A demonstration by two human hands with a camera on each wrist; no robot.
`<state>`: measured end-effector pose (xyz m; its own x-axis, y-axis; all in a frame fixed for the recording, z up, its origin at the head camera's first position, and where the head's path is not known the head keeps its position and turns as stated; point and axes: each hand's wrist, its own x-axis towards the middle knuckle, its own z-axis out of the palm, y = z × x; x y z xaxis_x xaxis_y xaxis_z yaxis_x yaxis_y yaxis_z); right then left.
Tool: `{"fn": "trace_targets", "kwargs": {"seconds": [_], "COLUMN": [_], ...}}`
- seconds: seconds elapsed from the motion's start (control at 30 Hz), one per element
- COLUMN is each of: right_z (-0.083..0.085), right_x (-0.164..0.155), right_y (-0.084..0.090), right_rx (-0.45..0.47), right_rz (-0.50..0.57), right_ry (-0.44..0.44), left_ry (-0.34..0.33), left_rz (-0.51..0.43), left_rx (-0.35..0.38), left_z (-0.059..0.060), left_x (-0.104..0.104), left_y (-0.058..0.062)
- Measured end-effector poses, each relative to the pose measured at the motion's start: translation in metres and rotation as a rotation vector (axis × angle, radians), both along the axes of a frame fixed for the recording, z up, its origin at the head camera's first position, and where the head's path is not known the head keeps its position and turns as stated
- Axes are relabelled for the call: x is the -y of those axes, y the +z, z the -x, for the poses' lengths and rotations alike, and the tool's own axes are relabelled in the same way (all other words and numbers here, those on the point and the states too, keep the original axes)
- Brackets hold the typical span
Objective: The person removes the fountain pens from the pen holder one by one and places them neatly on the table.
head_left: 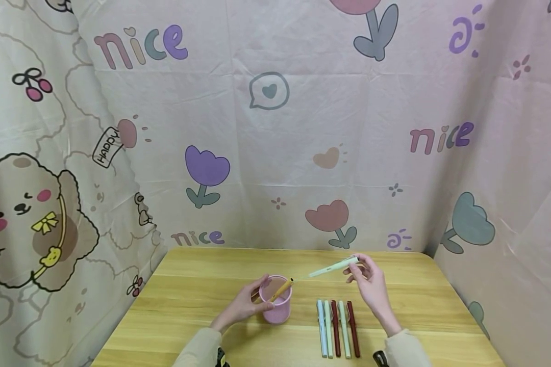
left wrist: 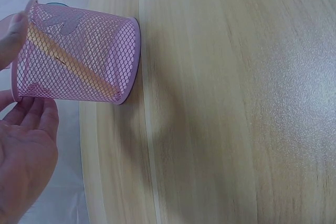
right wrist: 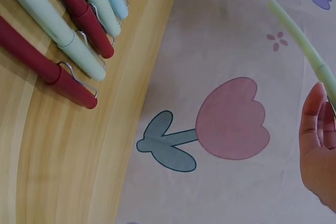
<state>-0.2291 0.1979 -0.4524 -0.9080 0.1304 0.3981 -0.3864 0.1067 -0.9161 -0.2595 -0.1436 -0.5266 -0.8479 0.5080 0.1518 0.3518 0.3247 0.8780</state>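
Observation:
My left hand (head_left: pixel 243 307) grips a pink mesh pen holder (head_left: pixel 277 313) near its rim, thumb on the near side and fingers around the far side. Inside it leans a yellow-orange pen (head_left: pixel 282 289), its top end sticking out above the rim; the left wrist view shows its barrel (left wrist: pixel 73 64) through the mesh. My right hand (head_left: pixel 371 286) pinches a pale green pen (head_left: pixel 334 266) by its cap end, up in the air to the right of the holder. That pen's other end points left toward the holder.
Several capped pens lie side by side in front of the right hand: a light blue one (head_left: pixel 322 329), pale green ones (head_left: pixel 344 329) and dark red ones (head_left: pixel 353 329). The wooden table (head_left: pixel 165 316) ends at a printed cloth backdrop (head_left: pixel 266 153), with more cloth at both sides.

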Motion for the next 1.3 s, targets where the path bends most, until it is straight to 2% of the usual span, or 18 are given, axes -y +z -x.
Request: {"fn": "trace_targets", "kwargs": {"seconds": [0.37,0.67,0.93,1.3], "right_z": [0.001,0.004,0.006,0.006], "right_x": [-0.02,-0.032,-0.041,-0.054], "right_y": [0.002,0.002,-0.001,-0.011], "right_rx": [0.076,0.109,0.17,0.193], "right_rz": [-0.046,-0.011,-0.051,-0.113], "right_ry": [-0.042,-0.017,-0.019,-0.003], "left_ry": [0.005,0.006,0.005,0.015], "left_rz": [-0.02,-0.021,-0.029,-0.022], "left_rx": [0.021,0.028,0.028,0.027], "left_z": [0.001,0.001,0.002,0.001], "left_x": [0.0,0.001,0.0,0.0], "left_y": [-0.002,-0.003,-0.003,-0.002]}}
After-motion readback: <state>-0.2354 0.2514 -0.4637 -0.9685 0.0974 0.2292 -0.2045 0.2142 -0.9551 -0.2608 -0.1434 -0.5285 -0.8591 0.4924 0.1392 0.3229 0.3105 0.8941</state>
